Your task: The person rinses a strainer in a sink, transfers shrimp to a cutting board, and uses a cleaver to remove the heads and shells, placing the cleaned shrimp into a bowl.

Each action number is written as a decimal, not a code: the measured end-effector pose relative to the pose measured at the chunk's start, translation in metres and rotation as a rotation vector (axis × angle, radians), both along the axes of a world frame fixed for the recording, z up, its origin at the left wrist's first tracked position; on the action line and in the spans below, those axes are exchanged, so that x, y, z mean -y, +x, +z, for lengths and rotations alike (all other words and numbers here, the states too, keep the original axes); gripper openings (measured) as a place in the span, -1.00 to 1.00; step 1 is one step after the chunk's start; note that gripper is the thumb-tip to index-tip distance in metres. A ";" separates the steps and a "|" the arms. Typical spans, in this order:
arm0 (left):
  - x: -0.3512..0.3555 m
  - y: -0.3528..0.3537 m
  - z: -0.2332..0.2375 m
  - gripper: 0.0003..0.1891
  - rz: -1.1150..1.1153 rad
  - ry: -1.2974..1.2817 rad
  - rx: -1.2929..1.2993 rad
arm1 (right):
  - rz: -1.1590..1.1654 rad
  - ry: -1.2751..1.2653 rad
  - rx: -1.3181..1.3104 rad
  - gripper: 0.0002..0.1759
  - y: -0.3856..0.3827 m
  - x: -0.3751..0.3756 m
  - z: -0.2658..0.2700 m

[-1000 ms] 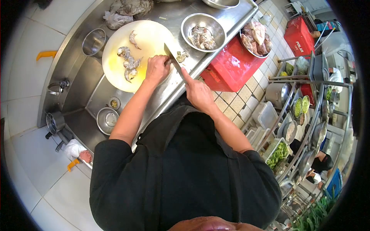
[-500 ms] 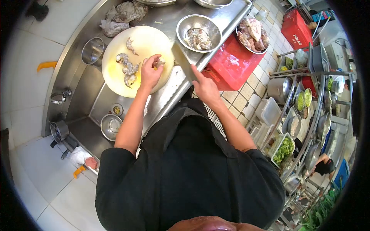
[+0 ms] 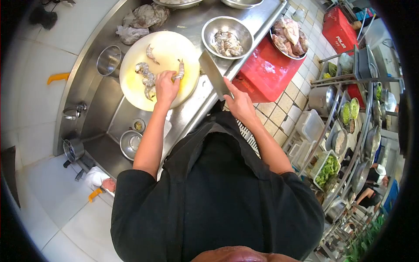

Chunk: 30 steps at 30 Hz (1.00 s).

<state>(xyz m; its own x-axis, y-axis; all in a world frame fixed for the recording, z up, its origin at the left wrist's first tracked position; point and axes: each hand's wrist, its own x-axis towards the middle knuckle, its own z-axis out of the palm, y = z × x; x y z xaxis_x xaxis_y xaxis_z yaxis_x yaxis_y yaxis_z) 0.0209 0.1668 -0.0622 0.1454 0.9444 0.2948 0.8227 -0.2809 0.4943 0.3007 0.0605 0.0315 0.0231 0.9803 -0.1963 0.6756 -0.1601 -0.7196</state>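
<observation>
My left hand [image 3: 166,88] is over the round white cutting board [image 3: 168,43], its fingers closed on a grey raw shrimp [image 3: 180,69] that points away from me. To the left of the hand, several more shrimp [image 3: 145,75] lie in a cluster, and a single shrimp [image 3: 150,53] sits farther back on the board. A broad-bladed cleaver [image 3: 213,72] is gripped in my right hand [image 3: 240,105], its blade tilted beside the board's right edge. Beyond the blade stands a metal colander [image 3: 250,40] holding several shrimp [image 3: 227,44].
A steel sink [image 3: 98,98] with a faucet [image 3: 73,112] lies left, holding metal bowls [image 3: 130,145]. Plastic bags [image 3: 148,15] rest behind the board. Right are a red cooler [image 3: 262,72], a pan of meat [image 3: 290,37] and shelves with vegetables [image 3: 327,170]. Other people [image 3: 371,196] appear far right.
The shrimp at my left hand now shows stretched out along the board, and that hand has shifted slightly down. The cleaver has stayed in my right hand, its blade now turned more broadly into view.
</observation>
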 end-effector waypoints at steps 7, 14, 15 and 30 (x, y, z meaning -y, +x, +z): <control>-0.012 0.009 0.007 -0.67 0.024 -0.250 0.014 | -0.026 -0.126 -0.228 -0.22 -0.011 0.001 -0.001; -0.012 0.004 0.011 -0.66 0.028 -0.318 0.013 | -0.130 -0.356 -0.631 -0.23 -0.008 -0.010 -0.030; -0.012 0.003 0.011 -0.66 0.004 -0.279 -0.034 | -0.137 -0.359 -0.645 -0.22 -0.009 -0.013 -0.034; -0.019 0.003 0.006 -0.65 0.033 -0.305 -0.102 | -0.085 -0.362 -0.718 -0.17 -0.024 -0.031 -0.048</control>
